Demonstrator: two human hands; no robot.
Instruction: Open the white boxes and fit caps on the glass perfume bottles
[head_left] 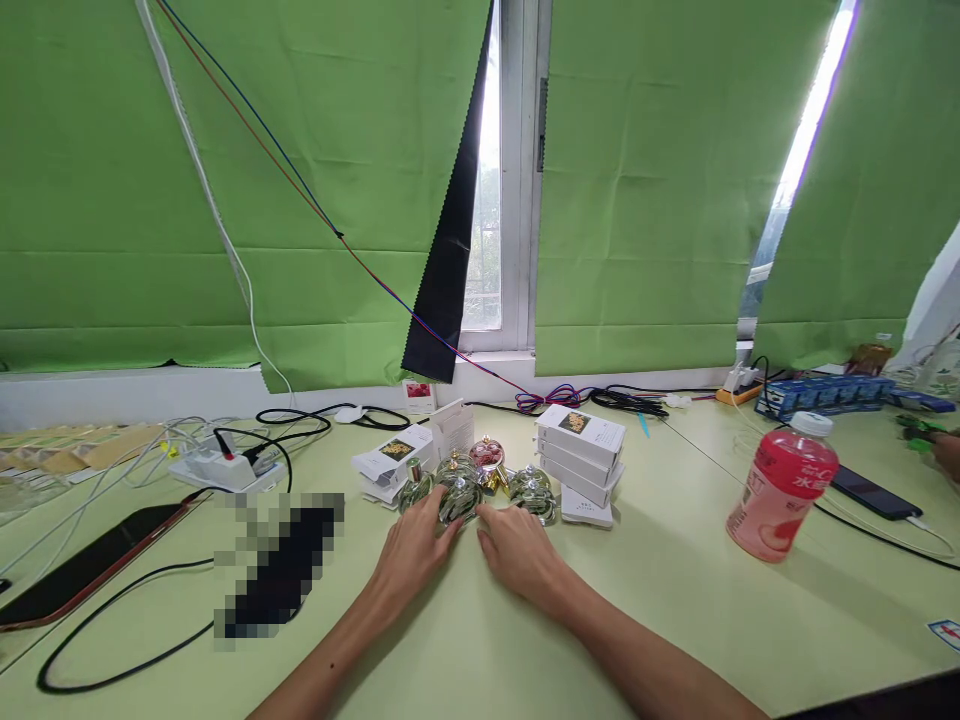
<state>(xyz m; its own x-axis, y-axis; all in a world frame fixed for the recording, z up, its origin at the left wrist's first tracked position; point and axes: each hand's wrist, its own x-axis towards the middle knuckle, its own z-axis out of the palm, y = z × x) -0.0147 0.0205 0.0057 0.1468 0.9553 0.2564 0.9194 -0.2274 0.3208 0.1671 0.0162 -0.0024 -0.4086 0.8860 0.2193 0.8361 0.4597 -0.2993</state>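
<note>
Round, clear, glass-like bottles [459, 499] at twelve o'clock are seemingly being grouped by half-curled hands [416, 545], grip unclear, gentle steadying needed.

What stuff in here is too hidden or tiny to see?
In the head view:
Middle rounded, clear greenish container: left hand covers part.
Stacked white cardboard boxes: lettering too small.
Black pixelated shape: square blocks mask it.
Flat, black, red-edged device: picture's left edge cuts it off.

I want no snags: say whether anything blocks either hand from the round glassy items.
Nothing visible does: the left hand is at the glassy items, the right hand just before them; white boxes stand beside them.
</note>
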